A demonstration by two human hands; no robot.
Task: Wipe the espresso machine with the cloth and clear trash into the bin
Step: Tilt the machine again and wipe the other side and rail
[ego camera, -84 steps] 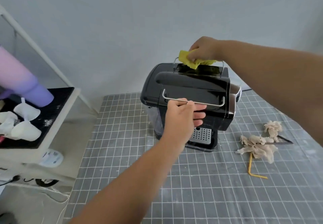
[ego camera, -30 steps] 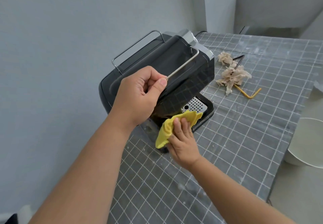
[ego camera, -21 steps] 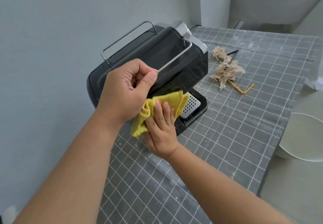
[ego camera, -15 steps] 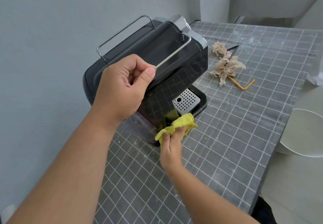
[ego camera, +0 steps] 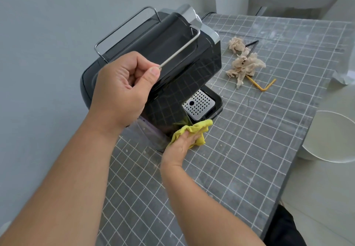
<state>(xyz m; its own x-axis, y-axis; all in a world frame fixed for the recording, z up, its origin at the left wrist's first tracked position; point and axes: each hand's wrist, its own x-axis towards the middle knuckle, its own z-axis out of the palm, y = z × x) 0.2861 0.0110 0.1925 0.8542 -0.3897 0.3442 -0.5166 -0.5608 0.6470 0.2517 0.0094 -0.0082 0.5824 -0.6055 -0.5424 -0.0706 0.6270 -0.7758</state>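
Two hands share the work, each with its own job. The left hand (ego camera: 123,84) is curled around the thin metal rail (ego camera: 178,53) on top of the espresso machine (ego camera: 172,69), its fingers (ego camera: 134,67) closed on the wire with the thumb pinching against it; that grip looks meant to steady the black body so it does not slide or rock while the other hand rubs. The right hand (ego camera: 182,144) sits low at the machine's near bottom corner, its fingers pressed together flat on the bunched yellow cloth (ego camera: 194,132), which is squeezed between the palm and the lower side panel, just beside the perforated drip tray (ego camera: 199,104). Working that low on the glossy side suggests the wiping is on the lower panels, so the first half of the task is judged under way.

Trash is untouched so far: crumpled brown paper (ego camera: 244,67), a bent yellow straw (ego camera: 263,86) and a thin dark stick (ego camera: 251,44) lie together on the gridded tabletop (ego camera: 249,140), well apart from the machine on its far side. A white bin (ego camera: 330,146) stands off the tabletop's right edge, near enough that the scraps could be carried or swept over once the cloth is put down.
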